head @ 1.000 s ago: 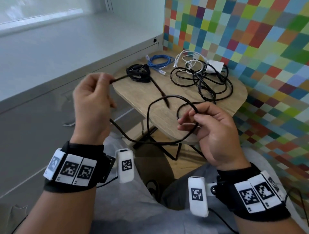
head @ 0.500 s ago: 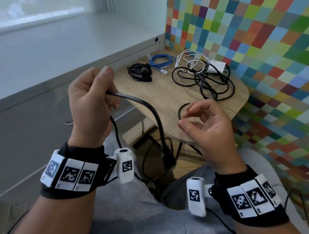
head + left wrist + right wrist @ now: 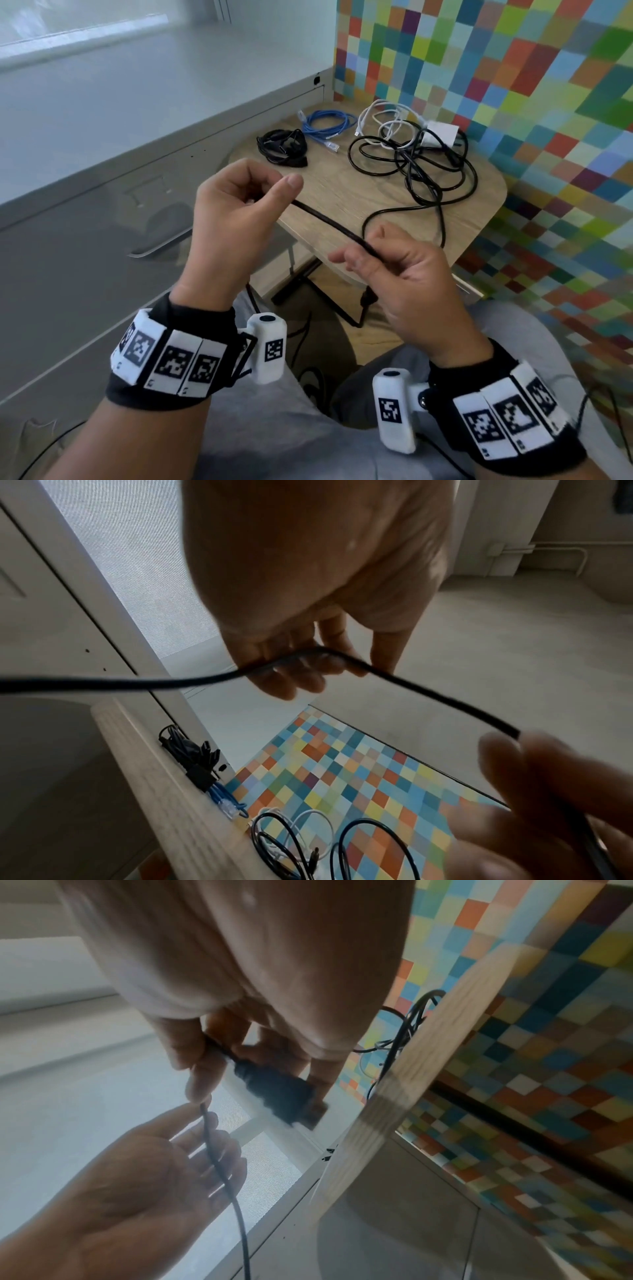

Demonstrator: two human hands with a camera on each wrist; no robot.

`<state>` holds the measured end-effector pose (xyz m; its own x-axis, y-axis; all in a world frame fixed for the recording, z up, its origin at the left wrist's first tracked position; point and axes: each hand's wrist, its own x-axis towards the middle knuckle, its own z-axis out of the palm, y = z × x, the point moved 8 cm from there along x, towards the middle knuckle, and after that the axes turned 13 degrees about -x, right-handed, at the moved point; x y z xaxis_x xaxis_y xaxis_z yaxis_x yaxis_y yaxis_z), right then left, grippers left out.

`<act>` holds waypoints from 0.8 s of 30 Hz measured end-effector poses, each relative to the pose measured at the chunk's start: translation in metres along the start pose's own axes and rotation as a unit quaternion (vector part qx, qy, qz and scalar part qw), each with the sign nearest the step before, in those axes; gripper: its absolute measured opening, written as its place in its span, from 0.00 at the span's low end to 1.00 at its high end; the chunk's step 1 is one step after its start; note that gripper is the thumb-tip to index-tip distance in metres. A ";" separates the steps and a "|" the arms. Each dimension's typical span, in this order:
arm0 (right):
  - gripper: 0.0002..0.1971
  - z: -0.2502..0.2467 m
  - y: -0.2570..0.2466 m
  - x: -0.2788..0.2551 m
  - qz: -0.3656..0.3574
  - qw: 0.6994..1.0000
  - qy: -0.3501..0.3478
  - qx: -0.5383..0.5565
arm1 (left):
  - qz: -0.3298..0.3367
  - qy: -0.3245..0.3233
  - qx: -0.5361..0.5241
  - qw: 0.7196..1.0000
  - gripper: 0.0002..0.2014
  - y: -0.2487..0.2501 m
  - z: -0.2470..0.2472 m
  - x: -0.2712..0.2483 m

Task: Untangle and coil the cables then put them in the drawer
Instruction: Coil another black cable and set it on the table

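Observation:
A thick black cable [image 3: 329, 224] stretches between my two hands above my lap. My left hand [image 3: 270, 192] holds it with curled fingers at the upper left; in the left wrist view the cable [image 3: 428, 696] bends over those fingers [image 3: 301, 680]. My right hand [image 3: 363, 253] pinches the cable close to its end, and the black plug [image 3: 281, 1096] sticks out below the fingers. The rest of this cable drops from my left hand toward my lap. A tangle of thin black cable [image 3: 428, 164] lies on the wooden table [image 3: 342, 192].
On the table's far side lie a coiled black bundle [image 3: 281, 149], a coiled blue network cable [image 3: 327, 125] and a white cable [image 3: 383, 118] with a white adapter [image 3: 442, 133]. A grey drawer cabinet with a handle [image 3: 154, 250] stands left. A colourful tiled wall is right.
My right hand let go of the cable loop, hung empty, and now pinches the thick cable near its plug. My left hand moved right and closer to the right hand.

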<state>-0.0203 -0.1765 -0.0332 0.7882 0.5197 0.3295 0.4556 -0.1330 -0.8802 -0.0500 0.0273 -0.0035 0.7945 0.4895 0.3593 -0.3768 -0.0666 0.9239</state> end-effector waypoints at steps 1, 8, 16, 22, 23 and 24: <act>0.09 -0.005 0.001 0.001 0.003 1.000 0.021 -0.015 | -0.002 0.003 -0.002 1.000 0.09 0.000 -0.001 0.001; 0.07 -0.011 0.008 0.002 0.044 0.997 0.059 -0.009 | -0.179 -0.197 0.130 0.955 0.26 -0.018 0.029 -0.022; 0.07 0.015 -0.006 -0.002 -0.055 0.990 -0.021 -0.129 | -0.193 -0.244 0.117 0.943 0.14 -0.028 0.046 -0.030; 0.02 -0.012 -0.003 -0.001 -0.071 0.981 0.111 -0.145 | -0.224 -0.278 -0.053 0.933 0.09 -0.021 0.046 -0.033; 0.08 -0.016 0.000 0.000 -0.057 0.982 0.125 -0.127 | -0.226 -0.300 -0.075 0.924 0.11 -0.015 0.049 -0.036; 0.15 -0.017 0.003 0.001 -0.041 0.986 0.124 -0.106 | -0.226 -0.321 -0.098 0.914 0.13 -0.009 0.053 -0.039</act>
<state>-0.0112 -0.1905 -0.0297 0.8101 0.3178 0.4927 0.5773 -0.2853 -0.7651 -0.0523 -0.0372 -0.0191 0.9822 -0.1875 0.0084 0.0308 0.2050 0.9783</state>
